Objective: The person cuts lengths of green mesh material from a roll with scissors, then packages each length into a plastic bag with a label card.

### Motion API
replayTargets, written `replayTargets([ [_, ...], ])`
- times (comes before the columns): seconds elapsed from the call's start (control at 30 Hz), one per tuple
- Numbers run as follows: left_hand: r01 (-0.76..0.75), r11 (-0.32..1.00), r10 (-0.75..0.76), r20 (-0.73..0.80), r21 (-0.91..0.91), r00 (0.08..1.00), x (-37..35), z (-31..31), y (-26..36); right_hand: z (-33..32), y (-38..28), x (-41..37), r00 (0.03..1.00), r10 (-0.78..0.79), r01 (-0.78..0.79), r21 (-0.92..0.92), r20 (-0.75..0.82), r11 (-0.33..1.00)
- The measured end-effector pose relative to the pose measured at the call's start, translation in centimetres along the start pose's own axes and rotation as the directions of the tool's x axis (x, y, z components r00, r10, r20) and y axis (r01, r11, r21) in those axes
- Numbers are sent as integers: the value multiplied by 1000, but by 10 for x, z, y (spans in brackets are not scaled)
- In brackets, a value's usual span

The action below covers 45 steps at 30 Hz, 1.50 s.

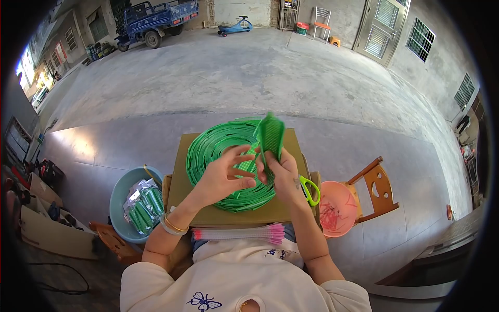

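A large coil of flat green strip (200,151) lies on a brown box (182,171) in front of me. My right hand (280,171) grips a folded piece of green netted strip (272,136) above the coil's right side. Over the middle of the coil, my left hand (227,176) is held with its fingers apart and nothing in it. Scissors with lime-green handles (311,191) lie at the box's right edge, beside my right forearm. A bundle of thin clear strips with pink ends (234,233) rests across my lap.
On the left, a blue basin (118,205) holds packed green items. A pink basin (349,200) with red scraps stands right, against a wooden chair (380,192). Farther off are a blue three-wheeled truck (156,21), a toy car (236,27) and a metal chair (322,22).
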<state>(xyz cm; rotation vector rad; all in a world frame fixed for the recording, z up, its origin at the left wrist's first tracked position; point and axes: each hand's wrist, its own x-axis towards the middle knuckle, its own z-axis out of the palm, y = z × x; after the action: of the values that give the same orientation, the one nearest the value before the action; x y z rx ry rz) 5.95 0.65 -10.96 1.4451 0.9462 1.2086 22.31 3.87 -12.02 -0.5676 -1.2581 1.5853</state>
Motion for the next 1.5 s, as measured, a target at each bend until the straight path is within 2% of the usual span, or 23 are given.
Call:
replayTargets([
  [0.07, -102, 990, 89, -125, -99, 988, 1, -1, 11, -8, -5, -2, 984, 163, -113, -431, 79, 895],
  [0.1, -158, 977, 129, -189, -144, 973, 2, -2, 15, -10, -1, -4, 985, 101, 15, -663, 137, 749],
  [0.13, -108, 994, 112, -144, 30, 983, 3, -10, 14, -11, 2, -7, 982, 85, 55, -681, 170, 730],
  [0.2, -21, 926, 51, -71, 377, 996, 2, -30, 9, -11, 5, -11, 969, 56, 136, -710, 240, 691],
  [0.3, -6, 936, 56, -134, 352, 989, -2, -30, 3, -2, -6, -11, 969, 136, 48, -695, 208, 718],
  [0.4, 23, 986, 21, -265, 164, 964, -4, -14, 10, -8, 4, -11, 981, 83, 73, -726, 176, 684],
  [0.5, 224, 944, -192, -147, 242, 970, -17, -11, 3, -11, -4, -7, 999, -2, -21, -666, -34, 746],
  [0.53, 107, 887, -134, 29, 450, 991, -24, -8, -4, -16, -6, -7, 998, -9, -28, -634, -55, 773],
  [0.57, -44, 788, -112, 213, 614, 971, -34, -4, -14, -23, -6, -7, 997, -14, -35, -600, -77, 799],
  [0.63, -167, 773, -169, 452, 613, 876, -54, 6, -44, -22, -9, -8, 994, -29, -26, -486, -104, 874],
  [0.73, -265, 673, -213, 525, 690, 824, -80, 17, -78, -18, -11, -9, 997, 6, -43, -479, -78, 877],
  [0.83, -273, 495, -383, 489, 825, 784, -83, 18, -79, -11, -9, -9, 996, -1, -38, -418, -92, 908],
  [0.93, -263, 476, -390, 469, 839, 792, -78, 16, -67, -12, -9, -9, 997, 26, -54, -422, -72, 905],
  [1.03, -160, 525, -469, 441, 836, 766, -70, 17, -48, -13, -7, -9, 995, 24, -60, -409, -94, 911],
  [1.23, -143, 689, -204, 380, 710, 902, -67, 9, -60, -16, -8, -9, 997, 41, -65, -402, -68, 913],
  [1.3, 156, 785, -301, 150, 599, 942, -54, 6, -40, -14, -17, -11, 990, 99, -124, -285, -103, 950],
  [1.33, 295, 809, -363, 38, 508, 931, -45, 4, -30, -14, -20, -11, 985, 130, -154, -224, -117, 962],
  [1.37, 191, 808, -259, 45, 557, 965, -39, -5, -28, -16, -20, -11, 988, 115, -132, -192, -99, 972],
  [1.4, 138, 800, -268, 142, 584, 953, -40, -4, -27, -19, -20, -10, 992, 98, -110, -159, -82, 981],
  [1.47, 22, 783, -284, 325, 621, 902, -45, 0, -23, -22, -21, -10, 994, 86, -94, -117, -70, 989],
  [1.5, -115, 810, -209, 466, 575, 860, -53, 2, -40, -22, -21, -11, 993, 93, -100, -106, -73, 989],
])
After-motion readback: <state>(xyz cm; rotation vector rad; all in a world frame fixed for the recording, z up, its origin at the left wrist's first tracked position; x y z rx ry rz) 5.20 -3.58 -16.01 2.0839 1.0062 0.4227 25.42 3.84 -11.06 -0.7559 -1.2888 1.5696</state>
